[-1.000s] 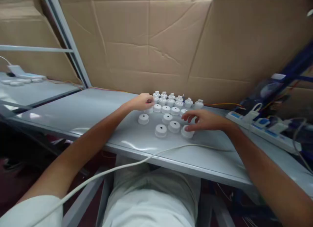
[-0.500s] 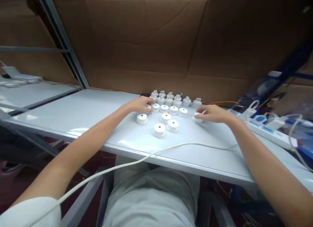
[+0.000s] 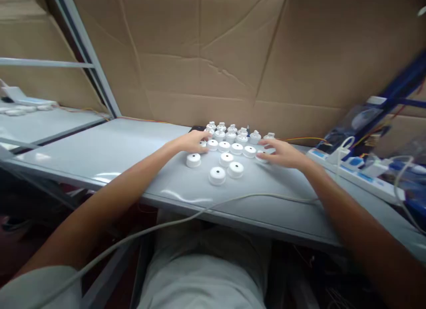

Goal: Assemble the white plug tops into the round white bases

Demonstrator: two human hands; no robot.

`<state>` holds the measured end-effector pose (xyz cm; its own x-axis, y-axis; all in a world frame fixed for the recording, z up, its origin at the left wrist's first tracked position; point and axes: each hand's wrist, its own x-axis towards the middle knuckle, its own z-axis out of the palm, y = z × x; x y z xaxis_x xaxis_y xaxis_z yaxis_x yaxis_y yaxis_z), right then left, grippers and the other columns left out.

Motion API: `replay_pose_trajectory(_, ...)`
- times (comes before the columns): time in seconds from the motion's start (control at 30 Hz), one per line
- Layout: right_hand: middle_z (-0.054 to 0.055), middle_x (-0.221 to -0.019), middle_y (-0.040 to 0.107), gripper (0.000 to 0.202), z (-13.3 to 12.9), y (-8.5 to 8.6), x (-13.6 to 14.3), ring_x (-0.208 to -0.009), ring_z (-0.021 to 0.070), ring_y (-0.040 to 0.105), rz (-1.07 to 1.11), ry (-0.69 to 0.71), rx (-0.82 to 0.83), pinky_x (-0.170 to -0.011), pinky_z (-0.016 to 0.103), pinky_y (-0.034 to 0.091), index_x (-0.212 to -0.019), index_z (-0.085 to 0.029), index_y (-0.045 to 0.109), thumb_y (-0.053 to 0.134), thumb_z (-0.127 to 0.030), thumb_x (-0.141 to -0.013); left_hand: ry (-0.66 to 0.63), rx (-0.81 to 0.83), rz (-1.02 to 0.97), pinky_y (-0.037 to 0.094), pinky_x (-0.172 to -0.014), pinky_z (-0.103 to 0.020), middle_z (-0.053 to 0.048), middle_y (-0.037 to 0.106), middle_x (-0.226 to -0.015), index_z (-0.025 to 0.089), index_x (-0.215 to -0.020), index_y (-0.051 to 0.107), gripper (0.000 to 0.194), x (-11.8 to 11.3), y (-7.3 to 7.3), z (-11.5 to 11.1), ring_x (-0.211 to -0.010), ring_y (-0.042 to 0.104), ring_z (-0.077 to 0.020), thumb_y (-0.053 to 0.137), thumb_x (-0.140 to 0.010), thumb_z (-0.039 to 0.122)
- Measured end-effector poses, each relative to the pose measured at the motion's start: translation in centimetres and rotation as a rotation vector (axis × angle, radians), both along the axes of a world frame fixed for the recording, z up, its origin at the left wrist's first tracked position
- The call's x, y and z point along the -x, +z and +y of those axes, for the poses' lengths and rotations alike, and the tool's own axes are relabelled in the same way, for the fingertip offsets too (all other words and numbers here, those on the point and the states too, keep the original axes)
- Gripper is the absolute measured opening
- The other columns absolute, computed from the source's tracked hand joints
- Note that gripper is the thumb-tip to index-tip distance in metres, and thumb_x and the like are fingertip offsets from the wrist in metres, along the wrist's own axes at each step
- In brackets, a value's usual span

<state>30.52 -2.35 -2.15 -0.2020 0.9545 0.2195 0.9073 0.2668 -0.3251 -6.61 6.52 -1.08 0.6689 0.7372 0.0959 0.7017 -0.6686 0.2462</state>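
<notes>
Several white round caps, each with a dark centre hole, stand on the grey-white table. My left hand [image 3: 193,142] has its fingers closed around the cap [image 3: 202,144] at the left end of a row. On the row's right end, my right hand [image 3: 282,154] grips another cap [image 3: 260,158], mostly covered by its fingers. Between the hands runs the rest of the row, including a middle cap [image 3: 224,146]. Nearer me are loose caps, among them a front cap [image 3: 217,176] and a left cap [image 3: 193,160].
Behind the row stand several white fittings with tabs on top [image 3: 230,136], close to a cardboard wall [image 3: 173,78]. A pale cable [image 3: 246,196] crosses the table's front. Power strips with plugs [image 3: 357,174] lie at the right, beside a blue frame post [image 3: 382,105].
My right hand has moved left with its cap, bringing it up to the row's right end. My left hand stays at the left end.
</notes>
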Motion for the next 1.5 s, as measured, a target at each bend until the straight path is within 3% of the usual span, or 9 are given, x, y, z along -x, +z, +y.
replay_pose_trajectory(0.17,0.011,-0.161,0.061,0.063,0.0,-0.6,0.7,-0.133,0.0387,0.068,0.033,0.121,0.002,-0.117,0.057,0.052,-0.156,-0.027,0.059,0.065,-0.047,-0.096,-0.052,-0.006,-0.015,0.051,-0.104,-0.030,-0.010,0.072,-0.142,0.018,-0.138,0.065,0.057,0.1,0.0,0.0,-0.124,0.069,-0.0259,0.065,-0.086,0.041)
replay_pose_trajectory(0.43,0.006,-0.155,0.066,0.055,0.3,-0.9,0.0,-0.141,0.0375,0.064,0.010,0.195,0.059,-0.122,0.056,0.047,-0.148,-0.030,0.069,0.067,-0.038,-0.094,-0.121,0.006,-0.089,0.051,-0.101,-0.030,-0.009,0.075,-0.134,0.019,-0.129,0.070,0.049,-0.2,-0.5,0.1,-0.118,0.070,-0.0247,0.066,-0.087,0.042)
replay_pose_trajectory(0.67,0.012,-0.159,0.062,0.058,0.3,-1.0,-0.4,-0.144,0.0380,0.061,-0.019,0.180,0.055,-0.123,0.052,0.046,-0.153,-0.020,0.064,0.063,-0.035,-0.097,-0.127,0.012,-0.109,0.050,-0.101,-0.030,-0.009,0.076,-0.132,0.018,-0.123,0.071,0.046,-0.2,-0.4,0.0,-0.117,0.069,-0.0246,0.068,-0.087,0.046)
replay_pose_trajectory(0.9,0.015,-0.150,0.069,0.059,-1.1,-0.2,2.9,-0.140,0.0411,0.063,0.039,0.166,-0.262,-0.119,0.063,0.048,-0.148,-0.023,0.066,0.068,-0.052,-0.096,-0.109,-0.025,-0.142,0.050,-0.098,-0.031,-0.011,0.075,-0.131,0.016,-0.126,0.071,0.056,-0.4,-0.6,0.1,-0.117,0.069,-0.0265,0.067,-0.087,0.055)
replay_pose_trajectory(0.97,0.014,-0.148,0.070,0.055,-2.2,0.0,5.3,-0.136,0.0380,0.067,0.097,0.239,-0.296,-0.116,0.059,0.053,-0.147,-0.024,0.066,0.065,-0.053,-0.100,-0.094,-0.065,-0.162,0.049,-0.095,-0.031,-0.012,0.075,-0.129,0.015,-0.123,0.072,0.057,-0.5,0.0,-0.2,-0.115,0.069,-0.0263,0.066,-0.087,0.057)
replay_pose_trajectory(1.13,0.014,-0.153,0.065,0.058,-4.2,-1.0,10.0,-0.139,0.0374,0.063,0.064,0.437,-0.160,-0.116,0.059,0.052,-0.152,-0.026,0.060,0.063,-0.054,-0.102,-0.038,-0.057,-0.090,0.044,-0.072,-0.028,-0.007,0.077,-0.091,0.016,-0.087,0.073,0.053,0.3,3.0,-1.9,-0.083,0.068,-0.0199,0.067,-0.083,0.069)
replay_pose_trajectory(1.23,0.014,-0.148,0.068,0.044,-3.9,-1.9,10.2,-0.137,0.0354,0.064,0.081,0.469,-0.147,-0.116,0.058,0.051,-0.144,-0.025,0.066,0.058,-0.045,-0.105,-0.067,0.088,0.059,0.044,-0.071,-0.027,-0.006,0.078,-0.097,0.019,-0.094,0.075,0.060,0.8,4.6,-3.1,-0.085,0.068,-0.0201,0.073,-0.073,0.075)
replay_pose_trajectory(1.37,0.014,-0.139,0.072,0.038,-3.1,-2.2,9.1,-0.128,0.0333,0.067,0.116,0.485,-0.167,-0.111,0.056,0.053,-0.138,-0.025,0.068,0.056,-0.033,-0.104,-0.226,0.260,0.137,0.048,-0.081,-0.026,-0.007,0.076,-0.120,0.022,-0.117,0.073,0.071,0.1,4.3,-5.0,-0.103,0.069,-0.0234,0.079,-0.066,0.071)
replay_pose_trajectory(1.5,0.013,-0.134,0.069,0.041,-3.0,-2.1,8.8,-0.124,0.0313,0.066,0.136,0.507,-0.161,-0.109,0.054,0.054,-0.142,-0.027,0.065,0.059,-0.034,-0.102,-0.301,0.222,0.197,0.047,-0.081,-0.028,-0.007,0.076,-0.113,0.021,-0.110,0.071,0.063,-1.5,3.0,-6.6,-0.097,0.067,-0.0228,0.083,-0.067,0.065)
